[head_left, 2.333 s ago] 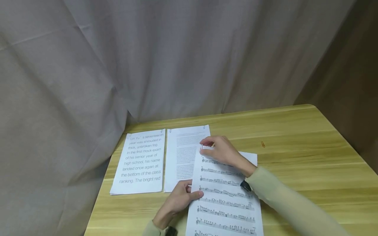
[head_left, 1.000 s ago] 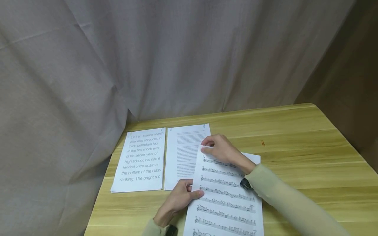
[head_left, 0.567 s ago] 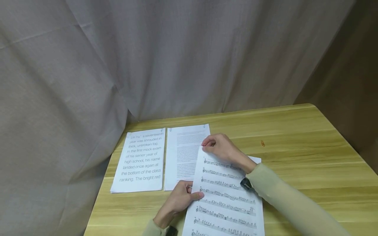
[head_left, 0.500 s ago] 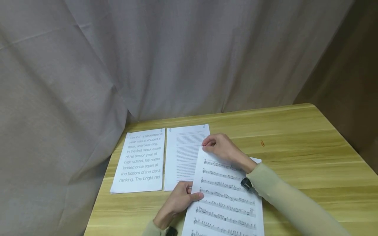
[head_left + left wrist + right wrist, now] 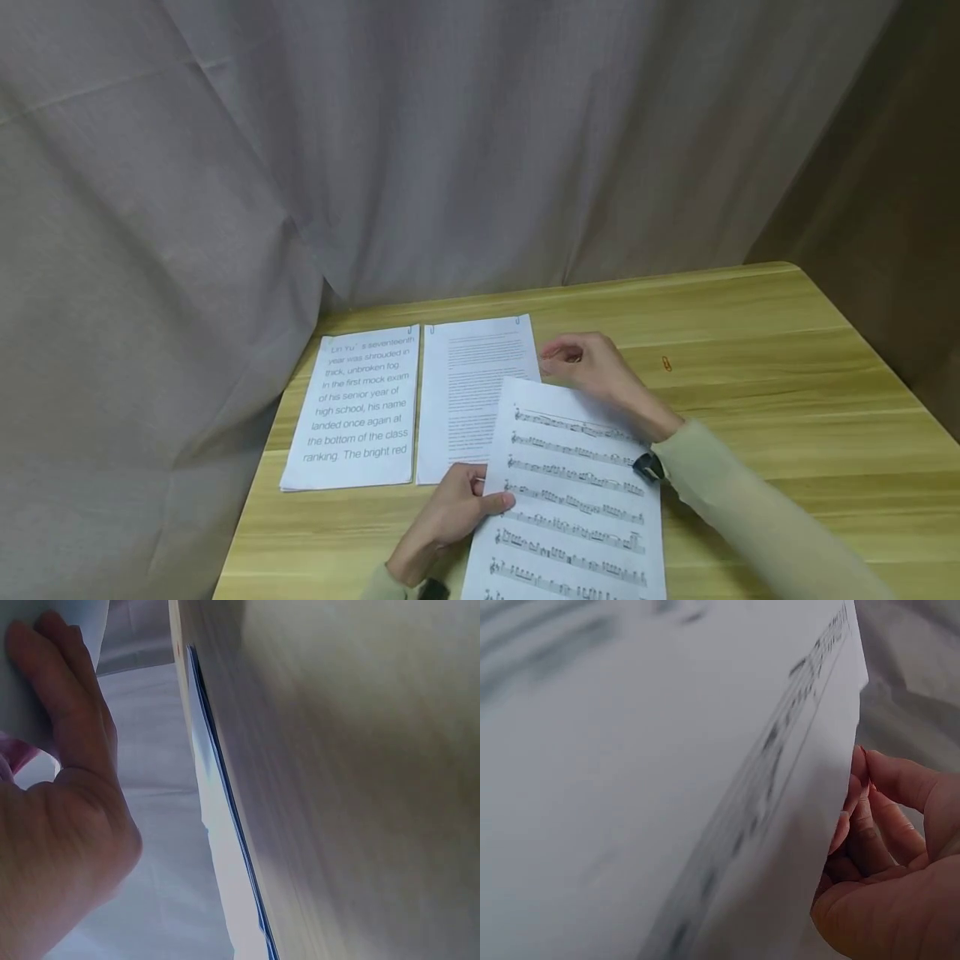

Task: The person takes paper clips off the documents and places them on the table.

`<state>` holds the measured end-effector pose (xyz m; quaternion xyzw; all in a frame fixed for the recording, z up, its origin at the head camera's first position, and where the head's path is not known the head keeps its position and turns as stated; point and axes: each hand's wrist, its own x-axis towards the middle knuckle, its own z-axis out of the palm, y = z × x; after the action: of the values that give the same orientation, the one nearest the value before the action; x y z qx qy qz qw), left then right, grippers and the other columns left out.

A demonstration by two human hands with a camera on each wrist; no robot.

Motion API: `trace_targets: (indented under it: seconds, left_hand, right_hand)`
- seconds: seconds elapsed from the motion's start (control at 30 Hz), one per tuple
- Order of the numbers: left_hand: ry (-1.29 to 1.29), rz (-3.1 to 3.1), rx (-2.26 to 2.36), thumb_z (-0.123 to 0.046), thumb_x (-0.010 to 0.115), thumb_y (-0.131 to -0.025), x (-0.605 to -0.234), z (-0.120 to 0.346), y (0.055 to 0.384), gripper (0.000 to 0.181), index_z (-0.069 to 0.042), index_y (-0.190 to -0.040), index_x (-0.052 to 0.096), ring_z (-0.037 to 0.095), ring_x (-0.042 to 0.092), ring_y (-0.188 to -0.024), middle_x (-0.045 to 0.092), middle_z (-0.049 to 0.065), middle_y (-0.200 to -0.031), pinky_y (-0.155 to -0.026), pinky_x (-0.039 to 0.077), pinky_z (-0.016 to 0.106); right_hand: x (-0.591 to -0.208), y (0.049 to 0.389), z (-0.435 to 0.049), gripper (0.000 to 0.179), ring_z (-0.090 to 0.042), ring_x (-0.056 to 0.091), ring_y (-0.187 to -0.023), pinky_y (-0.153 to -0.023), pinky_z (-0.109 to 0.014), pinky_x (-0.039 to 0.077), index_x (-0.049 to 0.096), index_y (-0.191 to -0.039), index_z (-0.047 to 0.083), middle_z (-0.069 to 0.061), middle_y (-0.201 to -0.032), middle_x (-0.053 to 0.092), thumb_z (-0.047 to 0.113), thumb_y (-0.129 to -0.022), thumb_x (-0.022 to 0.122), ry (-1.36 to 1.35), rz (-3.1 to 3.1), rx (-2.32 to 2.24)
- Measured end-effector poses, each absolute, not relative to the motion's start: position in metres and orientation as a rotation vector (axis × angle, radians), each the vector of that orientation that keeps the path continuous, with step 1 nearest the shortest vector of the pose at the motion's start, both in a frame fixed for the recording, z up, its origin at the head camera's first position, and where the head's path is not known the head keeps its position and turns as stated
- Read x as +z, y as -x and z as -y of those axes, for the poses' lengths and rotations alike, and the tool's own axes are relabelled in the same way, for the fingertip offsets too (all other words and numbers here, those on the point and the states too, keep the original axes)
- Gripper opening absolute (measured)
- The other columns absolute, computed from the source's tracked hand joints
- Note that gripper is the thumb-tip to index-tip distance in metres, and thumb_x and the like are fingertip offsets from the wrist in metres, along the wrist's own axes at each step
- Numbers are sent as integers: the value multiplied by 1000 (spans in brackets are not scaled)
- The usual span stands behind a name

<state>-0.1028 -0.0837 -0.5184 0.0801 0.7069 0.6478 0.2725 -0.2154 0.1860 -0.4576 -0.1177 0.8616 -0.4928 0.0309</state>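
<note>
Sheet music (image 5: 573,500), printed with several staves, is held up off the table near the front. My left hand (image 5: 457,510) pinches its left edge, thumb on the printed face and fingers behind; the left wrist view shows those fingers (image 5: 71,697) against the paper's underside. Just past the sheet's top edge, my right hand (image 5: 592,367) pinches a thin red paper clip (image 5: 865,759) between thumb and fingertip, apart from the paper's top left corner. Most of that clip is hidden by the fingers. The sheet's bottom end lies outside the head view.
Two clipped paper stacks lie side by side at the back left: a large-print one (image 5: 360,408) and a small-print one (image 5: 472,392), partly covered by the sheet music. An orange-red paper clip (image 5: 667,363) lies on the wooden table (image 5: 765,350). A grey curtain (image 5: 450,150) hangs behind.
The red paper clip has come off the sheet's top left corner. My right hand has moved right and away from that corner with it. The left hand keeps its hold.
</note>
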Motion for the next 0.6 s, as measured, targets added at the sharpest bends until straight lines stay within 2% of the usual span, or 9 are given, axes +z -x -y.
trace_targets:
  seconds: [0.27, 0.6]
  left_hand:
    - [-210, -1908, 1752, -2, 73, -97, -520, 84, 104, 26, 6, -122, 74, 37, 85, -93, 82, 28, -107, -78, 69, 35]
    - [-207, -1909, 1762, 0, 73, -97, -520, 84, 104, 26, 8, -122, 74, 36, 85, -92, 81, 29, -107, -77, 69, 33]
  right_hand:
    - [-469, 206, -230, 23, -21, 71, -89, -74, -23, 54, 79, -121, 7, -15, -105, 82, 19, -102, 78, 246, -2731, -1548]
    - [-488, 200, -291, 32, -13, 70, -91, -71, -22, 53, 76, -130, 4, -20, -117, 82, 26, -108, 71, 99, -2836, -1452]
